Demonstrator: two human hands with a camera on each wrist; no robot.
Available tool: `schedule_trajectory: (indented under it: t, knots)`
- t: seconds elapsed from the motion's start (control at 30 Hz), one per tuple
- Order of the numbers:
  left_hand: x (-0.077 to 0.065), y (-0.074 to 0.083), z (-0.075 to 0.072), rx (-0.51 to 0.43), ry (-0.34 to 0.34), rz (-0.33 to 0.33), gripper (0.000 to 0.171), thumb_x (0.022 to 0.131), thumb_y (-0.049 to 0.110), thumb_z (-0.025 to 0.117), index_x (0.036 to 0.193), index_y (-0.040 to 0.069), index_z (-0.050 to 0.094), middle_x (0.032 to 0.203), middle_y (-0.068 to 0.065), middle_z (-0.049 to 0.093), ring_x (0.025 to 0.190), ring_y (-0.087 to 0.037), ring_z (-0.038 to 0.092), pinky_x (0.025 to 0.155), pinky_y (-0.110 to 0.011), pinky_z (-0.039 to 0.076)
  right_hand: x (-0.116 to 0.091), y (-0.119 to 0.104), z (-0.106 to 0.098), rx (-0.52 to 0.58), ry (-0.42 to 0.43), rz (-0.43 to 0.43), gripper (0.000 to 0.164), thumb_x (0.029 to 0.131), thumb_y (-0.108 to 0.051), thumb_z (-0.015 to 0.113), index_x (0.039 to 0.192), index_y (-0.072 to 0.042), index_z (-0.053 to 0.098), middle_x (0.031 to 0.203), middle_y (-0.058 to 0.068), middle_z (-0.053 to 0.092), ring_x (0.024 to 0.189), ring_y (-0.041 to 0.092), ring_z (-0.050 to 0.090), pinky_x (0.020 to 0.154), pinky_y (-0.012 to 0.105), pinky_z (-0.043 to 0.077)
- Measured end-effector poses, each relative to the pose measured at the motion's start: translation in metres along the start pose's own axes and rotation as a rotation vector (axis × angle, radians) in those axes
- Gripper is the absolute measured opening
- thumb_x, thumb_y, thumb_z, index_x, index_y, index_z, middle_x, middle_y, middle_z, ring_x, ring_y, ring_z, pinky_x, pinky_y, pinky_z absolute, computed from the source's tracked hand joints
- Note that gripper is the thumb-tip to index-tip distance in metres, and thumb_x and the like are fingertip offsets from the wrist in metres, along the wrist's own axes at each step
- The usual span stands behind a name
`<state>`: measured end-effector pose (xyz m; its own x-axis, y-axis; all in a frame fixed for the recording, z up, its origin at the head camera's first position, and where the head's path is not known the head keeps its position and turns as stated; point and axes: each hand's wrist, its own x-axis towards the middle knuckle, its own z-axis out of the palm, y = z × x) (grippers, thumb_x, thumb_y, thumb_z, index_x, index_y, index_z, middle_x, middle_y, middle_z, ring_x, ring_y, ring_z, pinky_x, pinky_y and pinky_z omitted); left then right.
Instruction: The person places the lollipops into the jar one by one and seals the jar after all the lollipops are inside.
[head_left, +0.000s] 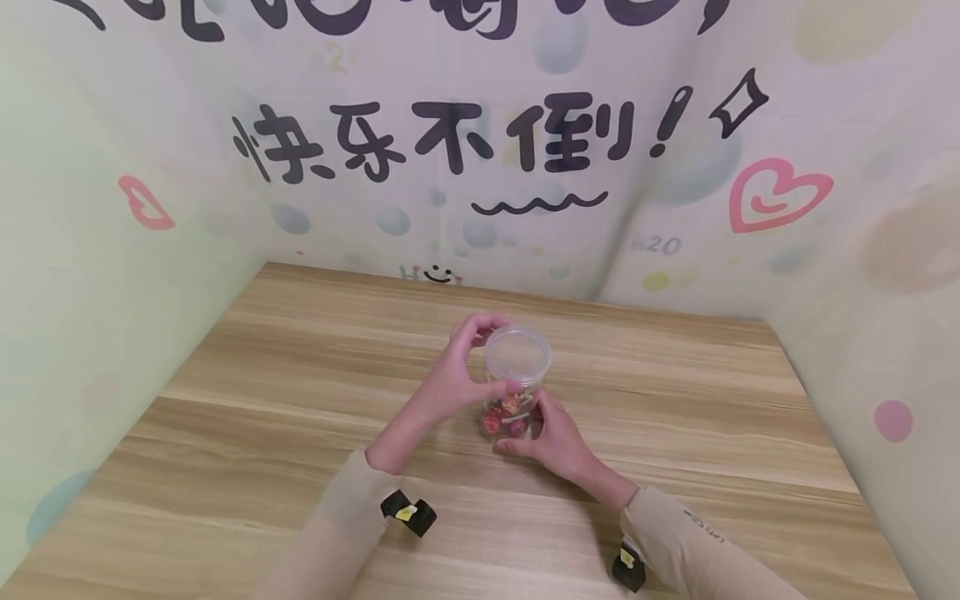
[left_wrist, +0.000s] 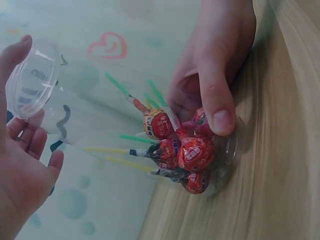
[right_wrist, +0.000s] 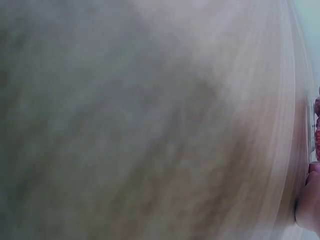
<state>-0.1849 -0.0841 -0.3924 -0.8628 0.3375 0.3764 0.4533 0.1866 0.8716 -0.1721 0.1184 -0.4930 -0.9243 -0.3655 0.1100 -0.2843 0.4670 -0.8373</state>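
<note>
A clear plastic jar [left_wrist: 231,152] stands upright on the wooden table with several lollipops [left_wrist: 195,152] inside. Their red wrapped heads lie at the bottom, and green and yellow sticks point upward. My left hand [head_left: 448,379] curls round the clear round lid [head_left: 517,354] at the top, thumb on the near side and fingers on the far side. Lower down, my right hand [head_left: 561,442] grips the jar near its base from the right, its thumb across the near wall. The right wrist view shows mostly blurred tabletop, with fingertips [right_wrist: 312,195] and part of the jar at its right edge.
The wood-grain table [head_left: 300,350] reaches back to a printed cloth backdrop [head_left: 360,225] with dark lettering and hearts. Cloth walls also stand at the left and right. Black straps [head_left: 408,512] show at both wrists.
</note>
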Motion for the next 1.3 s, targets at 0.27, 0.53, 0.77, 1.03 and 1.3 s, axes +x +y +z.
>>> schedule_trajectory:
  t: [0.27,0.53,0.77,1.03,1.3]
  knots:
    - [0.004,-0.001,-0.004,0.001,-0.044,0.015,0.075,0.074,0.02,0.084,0.139,0.012,0.048,0.136,-0.007,0.054,0.125,-0.024,0.05,0.111,-0.046,0.043,0.001,0.0,0.0,0.0,0.003,0.014,0.076,0.067,-0.028,0.092,0.131,-0.019,0.052,0.117,-0.003,0.065,0.102,0.011,0.056,0.087,0.022,0.049]
    - [0.008,-0.005,-0.009,-0.035,-0.128,0.056,0.072,0.077,0.017,0.077,0.142,0.01,0.048,0.14,-0.01,0.054,0.127,-0.025,0.048,0.114,-0.048,0.041,0.0,0.0,-0.001,0.011,-0.007,0.01,0.077,0.068,-0.03,0.091,0.132,-0.019,0.051,0.118,-0.001,0.065,0.098,0.012,0.053,0.083,0.022,0.047]
    - [0.005,-0.005,-0.006,-0.039,-0.126,0.042,0.077,0.079,0.023,0.078,0.146,0.012,0.043,0.143,-0.008,0.049,0.13,-0.025,0.044,0.114,-0.053,0.039,-0.001,0.0,-0.001,0.006,-0.009,0.018,0.076,0.068,-0.029,0.091,0.132,-0.019,0.05,0.118,-0.001,0.064,0.098,0.013,0.052,0.082,0.02,0.047]
    - [-0.002,0.0,0.007,0.019,0.049,-0.034,0.084,0.07,0.032,0.088,0.139,0.013,0.044,0.137,-0.004,0.047,0.127,-0.021,0.044,0.112,-0.045,0.039,0.0,-0.001,0.0,-0.018,-0.003,0.024,0.074,0.069,-0.03,0.091,0.13,-0.021,0.051,0.114,-0.002,0.064,0.094,0.015,0.05,0.078,0.022,0.043]
    - [0.001,0.002,0.004,0.044,0.025,-0.052,0.077,0.07,0.02,0.087,0.136,0.014,0.048,0.134,-0.004,0.05,0.127,-0.029,0.047,0.112,-0.048,0.041,0.001,-0.001,-0.001,-0.017,-0.004,0.023,0.074,0.067,-0.029,0.092,0.129,-0.02,0.052,0.113,-0.002,0.065,0.094,0.013,0.052,0.08,0.022,0.045]
